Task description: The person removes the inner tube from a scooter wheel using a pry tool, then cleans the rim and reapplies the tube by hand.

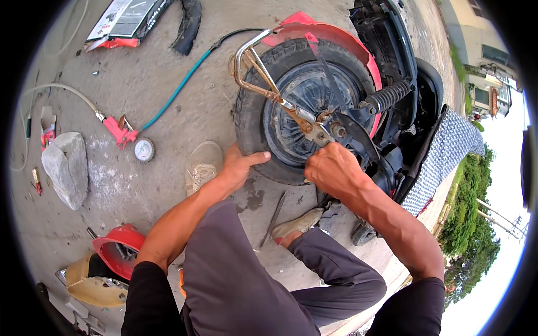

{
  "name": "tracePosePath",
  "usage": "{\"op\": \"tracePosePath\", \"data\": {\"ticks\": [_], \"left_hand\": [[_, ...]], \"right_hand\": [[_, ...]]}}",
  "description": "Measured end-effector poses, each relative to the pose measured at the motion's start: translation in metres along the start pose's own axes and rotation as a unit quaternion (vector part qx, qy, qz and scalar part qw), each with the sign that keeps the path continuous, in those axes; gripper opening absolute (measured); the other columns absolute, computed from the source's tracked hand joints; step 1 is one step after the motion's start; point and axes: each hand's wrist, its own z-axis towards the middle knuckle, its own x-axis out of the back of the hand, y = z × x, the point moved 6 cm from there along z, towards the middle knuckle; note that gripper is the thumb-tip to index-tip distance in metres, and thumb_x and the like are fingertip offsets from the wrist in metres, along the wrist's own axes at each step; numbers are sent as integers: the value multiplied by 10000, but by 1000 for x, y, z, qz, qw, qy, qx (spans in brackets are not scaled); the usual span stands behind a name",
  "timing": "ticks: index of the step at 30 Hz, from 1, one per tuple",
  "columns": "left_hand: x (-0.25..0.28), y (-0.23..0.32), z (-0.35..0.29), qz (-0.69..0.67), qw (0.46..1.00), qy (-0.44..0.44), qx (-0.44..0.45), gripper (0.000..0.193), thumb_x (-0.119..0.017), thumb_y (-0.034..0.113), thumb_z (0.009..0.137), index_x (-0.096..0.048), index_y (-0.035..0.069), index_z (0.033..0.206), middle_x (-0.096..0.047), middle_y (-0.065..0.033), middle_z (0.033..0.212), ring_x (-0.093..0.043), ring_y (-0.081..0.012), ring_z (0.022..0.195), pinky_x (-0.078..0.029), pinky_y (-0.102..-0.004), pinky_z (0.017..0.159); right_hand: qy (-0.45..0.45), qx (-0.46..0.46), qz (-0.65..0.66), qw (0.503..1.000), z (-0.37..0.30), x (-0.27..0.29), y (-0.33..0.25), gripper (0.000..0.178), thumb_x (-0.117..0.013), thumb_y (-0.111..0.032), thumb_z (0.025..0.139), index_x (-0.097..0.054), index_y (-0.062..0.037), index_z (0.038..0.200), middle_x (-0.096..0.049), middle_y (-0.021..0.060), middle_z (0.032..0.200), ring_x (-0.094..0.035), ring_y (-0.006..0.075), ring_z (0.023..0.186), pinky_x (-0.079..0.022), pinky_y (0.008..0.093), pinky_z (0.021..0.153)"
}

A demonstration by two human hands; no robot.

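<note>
A scooter's black knobbly tyre (pixel 250 120) sits on its dark wheel rim (pixel 280 101), under a red fender (pixel 358 42). My left hand (pixel 242 167) grips the tyre's near-left edge, its thumb laid on the sidewall and its fingers hidden behind the tread. Lower on the wheel, my right hand (pixel 335 169) is closed in a fist near the hub; what it holds is hidden. Just above that fist are the rusty axle bracket (pixel 316 134) and a nut. A metal kickstand (pixel 246 61) with a small spring reaches up and left from the bracket.
A pink tyre inflator (pixel 120 131) with a round gauge (pixel 144 149) and teal hose (pixel 178 89) lies left, near a grey rock (pixel 66 171). A red bowl (pixel 120 246) holds tools. A long thin metal bar (pixel 273 219) lies between my feet. The scooter's patterned seat (pixel 443 162) is right.
</note>
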Motion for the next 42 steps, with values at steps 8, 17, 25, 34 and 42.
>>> {"op": "tracePosePath", "data": {"ticks": [8, 17, 25, 34, 42], "left_hand": [[2, -2, 4, -2, 1000, 17, -24, 462, -750, -15, 817, -568, -44, 1241, -696, -138, 1113, -680, -260, 1017, -549, -419, 917], [-11, -3, 6, -5, 997, 51, -54, 505, -756, -42, 804, -556, -59, 1267, -665, -174, 1214, -639, -286, 1132, -504, -420, 1004], [-14, 3, 2, -14, 999, 33, -17, 556, -743, -51, 810, -498, -71, 1309, -647, -173, 1237, -634, -283, 1126, -505, -427, 997], [-7, -10, 4, -13, 998, 64, -25, 518, -714, -105, 797, -525, -78, 1279, -653, -179, 1217, -635, -291, 1115, -494, -413, 996], [-7, -10, 3, 15, 997, 77, -29, 580, -739, -77, 786, -507, -79, 1317, -643, -165, 1242, -617, -273, 1145, -451, -391, 1025]], "right_hand": [[-8, 83, -53, 995, 26, 5, -10, 77, -709, -165, 735, -761, -214, 706, -723, -37, 724, -725, 168, 741, -506, 301, 599], [148, -271, -18, 951, -43, -49, -41, 273, -631, -102, 755, -663, 79, 957, -580, 84, 711, -589, 166, 595, -447, 322, 432], [113, -341, -110, 927, -33, -40, -69, 330, -608, -108, 803, -696, 49, 1079, -525, 35, 696, -487, 121, 567, -306, 270, 426], [140, -410, 97, 896, -37, -62, -84, 507, -607, -23, 793, -546, 144, 1268, -576, 144, 810, -644, 225, 604, -491, 315, 465], [188, -501, 413, 737, -2, -116, -116, 856, -549, 54, 817, -120, 80, 1557, -531, 257, 1071, -645, 444, 690, -544, 496, 582]]}}
